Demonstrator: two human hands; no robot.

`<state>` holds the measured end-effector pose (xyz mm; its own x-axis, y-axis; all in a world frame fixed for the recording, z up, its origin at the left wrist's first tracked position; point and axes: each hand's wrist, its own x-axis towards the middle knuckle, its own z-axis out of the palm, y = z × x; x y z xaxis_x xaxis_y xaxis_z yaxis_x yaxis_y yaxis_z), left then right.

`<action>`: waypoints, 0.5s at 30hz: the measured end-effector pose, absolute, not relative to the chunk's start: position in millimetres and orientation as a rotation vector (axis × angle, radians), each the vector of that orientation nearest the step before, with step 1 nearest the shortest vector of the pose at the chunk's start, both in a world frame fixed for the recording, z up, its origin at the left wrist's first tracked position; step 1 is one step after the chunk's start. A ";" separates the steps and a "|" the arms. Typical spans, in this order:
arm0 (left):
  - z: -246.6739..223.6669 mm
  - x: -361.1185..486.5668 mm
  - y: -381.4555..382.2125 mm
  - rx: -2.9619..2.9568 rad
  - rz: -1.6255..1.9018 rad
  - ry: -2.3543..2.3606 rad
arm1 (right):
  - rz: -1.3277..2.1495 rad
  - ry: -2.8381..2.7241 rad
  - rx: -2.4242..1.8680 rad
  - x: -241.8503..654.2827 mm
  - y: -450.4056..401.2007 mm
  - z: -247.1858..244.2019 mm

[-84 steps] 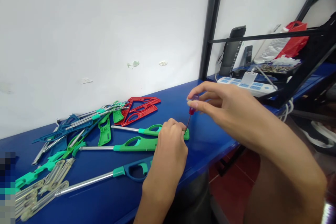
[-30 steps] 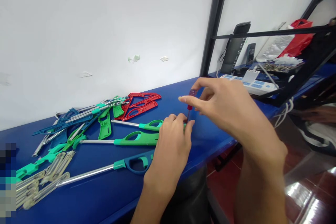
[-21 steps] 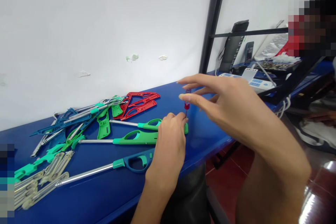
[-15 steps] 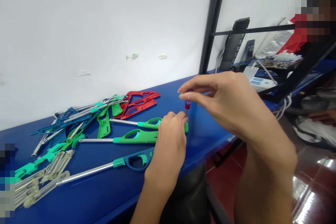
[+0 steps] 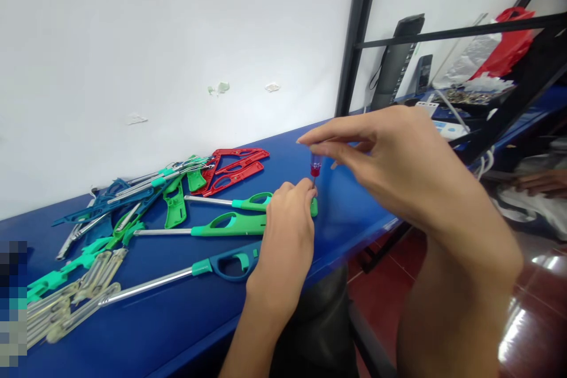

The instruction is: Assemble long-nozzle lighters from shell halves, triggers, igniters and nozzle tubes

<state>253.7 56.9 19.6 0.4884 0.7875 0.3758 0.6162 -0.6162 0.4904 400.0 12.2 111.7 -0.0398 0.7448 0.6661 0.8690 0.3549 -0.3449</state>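
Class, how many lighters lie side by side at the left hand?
3: far green lighter, partly behind the left hand; middle green lighter; near blue lighter. The hand could hide others.

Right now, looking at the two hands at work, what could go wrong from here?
The screwdriver stands close beside the fingers of the left hand on the far green lighter, so a slip could jab them. The right hand meets it only near its top end, so it might tilt. The left hand also crosses the middle green lighter and blue lighter, so shifting could nudge them.
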 end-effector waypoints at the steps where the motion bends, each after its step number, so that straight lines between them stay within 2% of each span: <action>1: 19.3 254.0 56.7 2.449 0.838 1.186 | -0.187 -1.800 -1.419 399.7 13.3 111.3; 8: 20.6 256.1 56.6 2.467 0.830 1.187 | -0.174 -1.639 -1.646 396.6 23.0 108.4; 15: 23.9 251.7 49.9 2.481 0.843 1.163 | -0.035 -1.825 -1.389 402.2 15.3 109.4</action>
<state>251.7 49.9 23.9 0.5073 0.7690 0.3890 0.6091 -0.6393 0.4693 402.2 15.3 109.4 -0.0523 0.7892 0.6119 0.8123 0.3900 -0.4336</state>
